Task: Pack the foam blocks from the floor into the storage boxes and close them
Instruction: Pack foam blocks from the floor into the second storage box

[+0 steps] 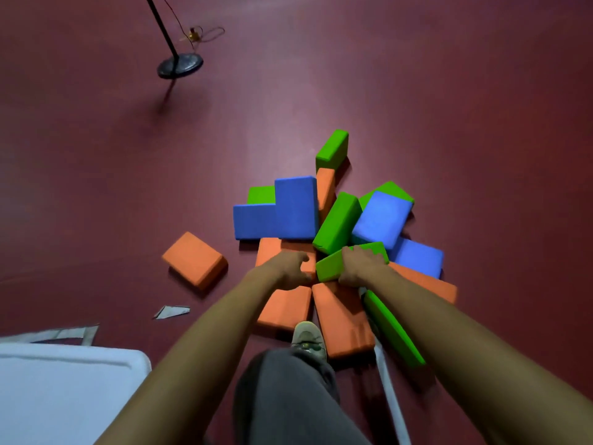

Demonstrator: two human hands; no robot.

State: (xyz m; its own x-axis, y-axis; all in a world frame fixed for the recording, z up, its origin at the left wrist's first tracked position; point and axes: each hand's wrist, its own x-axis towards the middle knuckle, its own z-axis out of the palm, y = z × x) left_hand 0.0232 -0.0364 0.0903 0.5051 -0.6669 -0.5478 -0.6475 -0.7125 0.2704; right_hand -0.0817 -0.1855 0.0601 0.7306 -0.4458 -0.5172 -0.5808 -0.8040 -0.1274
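Observation:
A heap of orange, blue and green foam blocks (296,208) lies on the dark red floor ahead of me. My right hand (361,266) grips a green block (330,266) at the near side of the heap, fingers over its top edge. My left hand (290,269) rests on an orange block (272,248) just left of it, fingers curled at its edge. One orange block (195,260) lies apart to the left. A white storage box (64,393) shows its flat top at the bottom left.
A black pole stand with a round base (179,65) and a thin cable stands at the far left. Grey tape marks (171,311) are on the floor. My leg and shoe (308,338) are by the nearest orange blocks. A white strip (390,390) runs along the floor.

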